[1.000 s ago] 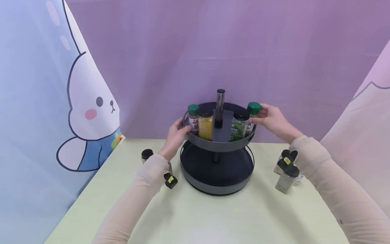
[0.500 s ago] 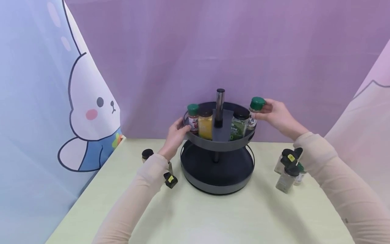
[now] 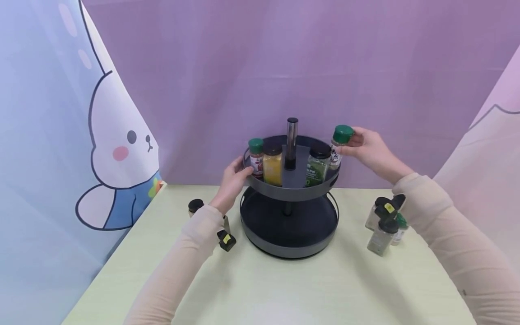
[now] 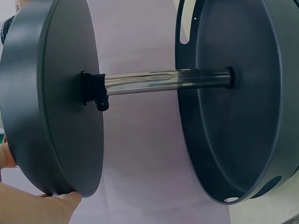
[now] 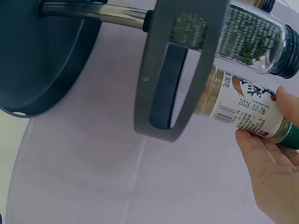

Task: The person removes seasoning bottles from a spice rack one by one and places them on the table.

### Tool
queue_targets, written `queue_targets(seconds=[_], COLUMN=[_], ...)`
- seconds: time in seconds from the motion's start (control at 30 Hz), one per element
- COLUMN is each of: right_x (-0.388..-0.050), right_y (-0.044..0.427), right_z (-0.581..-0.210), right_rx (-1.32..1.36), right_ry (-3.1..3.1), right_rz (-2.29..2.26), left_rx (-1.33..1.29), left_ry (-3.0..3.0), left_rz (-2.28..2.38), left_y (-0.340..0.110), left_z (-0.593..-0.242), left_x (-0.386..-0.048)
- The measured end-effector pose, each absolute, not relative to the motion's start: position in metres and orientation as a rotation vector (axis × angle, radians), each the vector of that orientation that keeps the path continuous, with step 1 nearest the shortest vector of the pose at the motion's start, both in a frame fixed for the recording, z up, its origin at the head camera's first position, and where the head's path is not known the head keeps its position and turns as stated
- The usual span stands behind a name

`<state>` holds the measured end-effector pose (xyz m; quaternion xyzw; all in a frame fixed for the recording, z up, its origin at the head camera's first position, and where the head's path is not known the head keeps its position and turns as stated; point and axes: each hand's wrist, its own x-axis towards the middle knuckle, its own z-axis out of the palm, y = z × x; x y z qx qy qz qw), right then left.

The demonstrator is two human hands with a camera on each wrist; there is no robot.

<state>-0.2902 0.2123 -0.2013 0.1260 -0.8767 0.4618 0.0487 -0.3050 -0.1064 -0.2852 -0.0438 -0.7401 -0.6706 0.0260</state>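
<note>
My right hand (image 3: 367,146) pinches a green-capped spice jar (image 3: 335,153) at the right rim of the upper tray (image 3: 298,194); in the right wrist view its white label (image 5: 247,102) shows between thumb and fingers of my hand (image 5: 275,172). My left hand (image 3: 231,183) holds the upper tray's left edge, with fingers at its rim and underside in the left wrist view (image 4: 42,203). On that tray stand a green-capped red jar (image 3: 256,158), a black-capped yellow jar (image 3: 272,168) and a black-capped jar of green flakes (image 3: 317,169).
The lower tray (image 3: 289,253) holds nothing visible. Several jars, one a grey jar (image 3: 380,241), stand on the table (image 3: 300,293) at the right. A black-capped jar (image 3: 196,206) is at the left, partly behind my sleeve. A purple curtain (image 3: 203,90) hangs behind.
My right hand has risen and shifted slightly right with the green-capped jar, which now stands higher beside the flakes jar. My left hand has stayed on the tray.
</note>
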Motion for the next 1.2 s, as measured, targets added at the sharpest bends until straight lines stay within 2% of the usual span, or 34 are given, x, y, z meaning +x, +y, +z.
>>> queue_targets(seconds=[0.6, 1.2], right_x=[-0.282, -0.267], right_y=[0.228, 0.263], right_z=[-0.194, -0.209], right_rx=[0.300, 0.238], right_ry=[-2.664, -2.698], right_rz=[1.323, 1.297], left_rx=[-0.137, -0.135], left_ry=[-2.287, -2.275], left_rz=[-2.081, -2.088], left_y=[-0.108, -0.110], left_z=[-0.285, -0.288], left_x=[-0.306, -0.307])
